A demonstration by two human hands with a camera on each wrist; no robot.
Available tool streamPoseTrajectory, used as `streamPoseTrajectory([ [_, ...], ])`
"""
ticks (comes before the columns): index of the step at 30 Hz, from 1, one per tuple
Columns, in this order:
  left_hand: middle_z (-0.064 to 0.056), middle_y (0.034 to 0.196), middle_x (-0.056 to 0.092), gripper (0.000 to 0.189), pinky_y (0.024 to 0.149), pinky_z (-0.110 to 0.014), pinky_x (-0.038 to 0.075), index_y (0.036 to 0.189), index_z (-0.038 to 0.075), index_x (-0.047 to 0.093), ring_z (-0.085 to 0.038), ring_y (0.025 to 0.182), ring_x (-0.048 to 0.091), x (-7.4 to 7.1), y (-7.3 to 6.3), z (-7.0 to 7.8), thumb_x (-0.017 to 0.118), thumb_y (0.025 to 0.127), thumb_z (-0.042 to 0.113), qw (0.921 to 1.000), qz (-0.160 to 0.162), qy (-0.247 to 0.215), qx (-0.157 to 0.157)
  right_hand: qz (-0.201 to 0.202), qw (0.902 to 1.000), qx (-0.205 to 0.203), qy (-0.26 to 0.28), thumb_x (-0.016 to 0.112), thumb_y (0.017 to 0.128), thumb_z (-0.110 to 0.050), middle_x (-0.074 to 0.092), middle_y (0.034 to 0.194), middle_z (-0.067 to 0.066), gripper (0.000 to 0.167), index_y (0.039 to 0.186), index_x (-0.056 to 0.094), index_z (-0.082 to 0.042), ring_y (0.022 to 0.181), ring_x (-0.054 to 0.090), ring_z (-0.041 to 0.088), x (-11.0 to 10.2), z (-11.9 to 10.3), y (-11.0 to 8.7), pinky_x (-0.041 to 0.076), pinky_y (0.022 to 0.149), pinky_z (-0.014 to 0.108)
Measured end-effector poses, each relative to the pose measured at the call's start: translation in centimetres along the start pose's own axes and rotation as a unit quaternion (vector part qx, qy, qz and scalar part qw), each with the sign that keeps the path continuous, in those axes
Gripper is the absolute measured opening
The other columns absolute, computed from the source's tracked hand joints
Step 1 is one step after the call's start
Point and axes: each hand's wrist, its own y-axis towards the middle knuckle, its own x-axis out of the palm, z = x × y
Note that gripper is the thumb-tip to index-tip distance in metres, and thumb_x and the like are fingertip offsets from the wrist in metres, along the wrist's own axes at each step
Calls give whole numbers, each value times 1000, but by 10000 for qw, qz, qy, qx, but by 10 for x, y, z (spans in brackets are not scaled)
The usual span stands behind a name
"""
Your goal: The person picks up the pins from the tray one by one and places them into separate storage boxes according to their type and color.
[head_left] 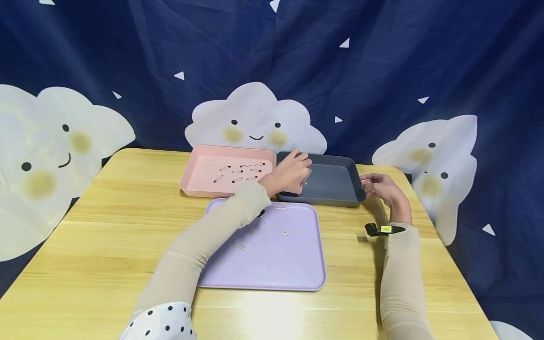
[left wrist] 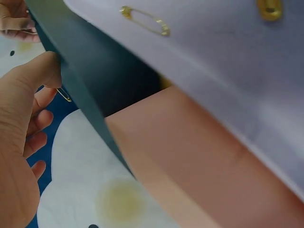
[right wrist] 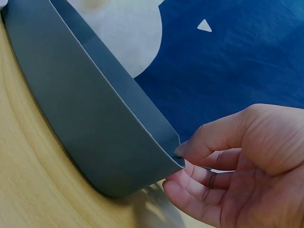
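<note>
My left hand [head_left: 291, 174] is over the left side of the dark grey tray [head_left: 335, 179]. Between its thumb and forefinger it pinches a gold safety pin [left wrist: 64, 95], whose end pokes out in the left wrist view. At the tray's right end, my right hand [head_left: 382, 186] holds the rim, with the thumb [right wrist: 190, 147] inside the corner and the fingers outside. Several gold safety pins, among them one safety pin [head_left: 290, 233] right of the middle, lie scattered on the lilac tray [head_left: 272, 278] in front, partly under my left forearm.
Left of the grey tray stands a pink tray [head_left: 204, 156] with several black safety pins [head_left: 237, 172] in it. All three trays are on a wooden table [head_left: 106, 226]. Behind it hangs a dark blue curtain [head_left: 238, 42] with cloud faces.
</note>
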Motion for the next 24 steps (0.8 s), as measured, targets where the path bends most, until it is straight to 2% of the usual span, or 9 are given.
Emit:
streamPoseTrajectory([
  [6,2,103,64,10,96,-41,39,78,23,72,-24,105,50,13,-2,1,67,84,28,9999,-102,74,-83,96,9999,-40,-93,54,97,-3,57,93,-7,54,147,41,10,78,59,5,-2,12,10,56,77,28],
  [12,2,108,65,12,93,-39,38,80,23,72,-23,106,49,21,-2,1,67,85,33,9986,-425,216,-215,76,9999,-63,-35,54,97,-1,58,91,-6,53,146,40,12,79,58,5,-2,12,10,56,77,28],
  [18,1,110,64,14,94,-40,38,81,24,72,-23,108,48,24,-2,0,67,88,36,9972,-636,252,-299,8,10000,5,75,52,96,3,58,91,-3,51,144,39,16,79,59,9,2,-2,0,57,77,30],
  [24,1,109,63,16,93,-40,38,80,25,72,-23,107,47,24,-2,-1,70,87,39,9969,-687,122,-356,-48,9999,-33,90,51,95,5,59,93,1,52,143,38,18,79,60,11,4,-16,-14,57,78,31],
])
